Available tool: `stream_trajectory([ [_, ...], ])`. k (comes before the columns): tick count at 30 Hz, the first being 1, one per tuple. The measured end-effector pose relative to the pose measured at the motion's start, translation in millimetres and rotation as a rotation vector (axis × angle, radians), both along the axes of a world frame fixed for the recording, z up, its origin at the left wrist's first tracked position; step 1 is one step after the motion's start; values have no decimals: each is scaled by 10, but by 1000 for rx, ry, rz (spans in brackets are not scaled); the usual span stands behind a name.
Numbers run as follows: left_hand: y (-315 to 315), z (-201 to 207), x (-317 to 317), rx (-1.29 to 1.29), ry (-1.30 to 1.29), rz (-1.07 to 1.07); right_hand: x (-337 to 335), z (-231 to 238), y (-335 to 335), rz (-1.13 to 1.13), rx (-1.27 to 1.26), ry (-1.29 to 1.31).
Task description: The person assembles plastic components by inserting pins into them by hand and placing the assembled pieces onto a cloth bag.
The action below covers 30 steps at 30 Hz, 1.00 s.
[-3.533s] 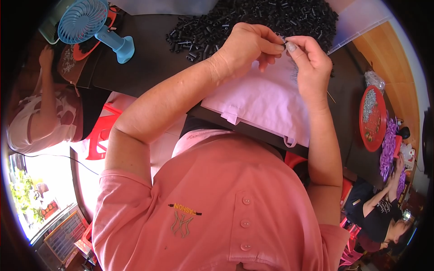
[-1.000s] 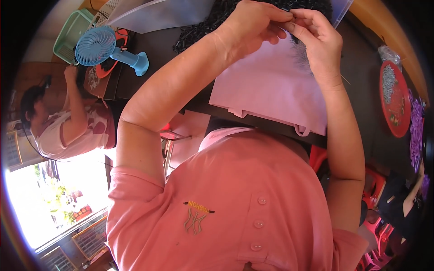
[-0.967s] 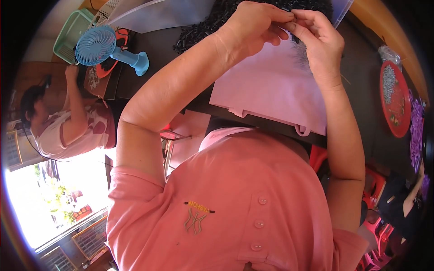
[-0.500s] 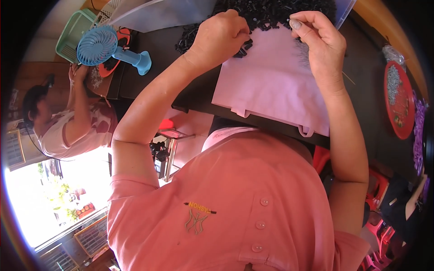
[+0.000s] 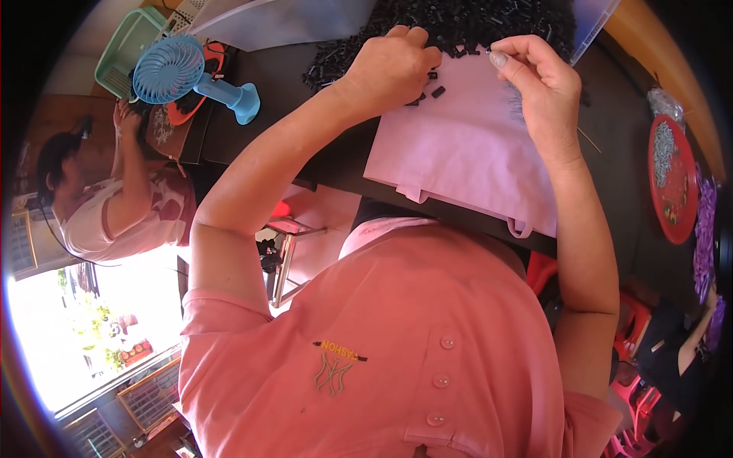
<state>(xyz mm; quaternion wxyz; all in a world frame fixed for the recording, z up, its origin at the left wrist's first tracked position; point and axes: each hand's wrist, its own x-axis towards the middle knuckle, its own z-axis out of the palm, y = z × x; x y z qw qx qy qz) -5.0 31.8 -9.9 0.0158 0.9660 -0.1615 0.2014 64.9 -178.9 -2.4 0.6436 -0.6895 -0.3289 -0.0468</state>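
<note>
A large heap of small black tubular plastic pieces (image 5: 458,21) lies at the far side of the table. My left hand (image 5: 389,70) is closed over the heap's near left edge, its fingers curled; what they hold, if anything, is hidden. On the right, thumb and forefinger of my right hand (image 5: 544,85) pinch a small dark piece (image 5: 489,51) with a pale tip. Beneath both hands a pink cloth bag (image 5: 458,149) with loop handles is spread flat. Thin grey pins (image 5: 515,104) lie on it beside my right palm. One loose black piece (image 5: 437,92) sits near my left fingers.
A blue handheld fan (image 5: 169,70) stands at the left, by a green basket (image 5: 114,57). At the right, a red plate (image 5: 678,206) holds small grey metal parts, with purple strips (image 5: 704,244) beside it. A co-worker (image 5: 126,198) sits at the left.
My left hand has shifted slightly right, and a loose black piece now shows on the pink bag. My right hand is slightly lower, still pinching. The view has tilted a little.
</note>
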Motion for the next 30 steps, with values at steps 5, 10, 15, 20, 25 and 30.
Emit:
stream_trajectory([
  [5, -25, 5, 48, 45, -7, -36, 23, -11, -20, -1, -21, -9],
  [10, -17, -32, 50, 67, -9, -75, 17, -6, -1, 0, -27, -25],
  [15, -77, 70, 94, -129, -102, -155, 23, 2, -11, 6, -46, 17],
  [20, -210, 342, 56, -1297, 516, 15, -32, 103, -38, 46, -27, 121],
  [25, -343, 334, 60, -1693, 565, -103, -99, 146, -26, 51, -32, 151],
  [30, -364, 273, 89, -1994, 668, -180, -129, 95, 23, 19, -1, 50],
])
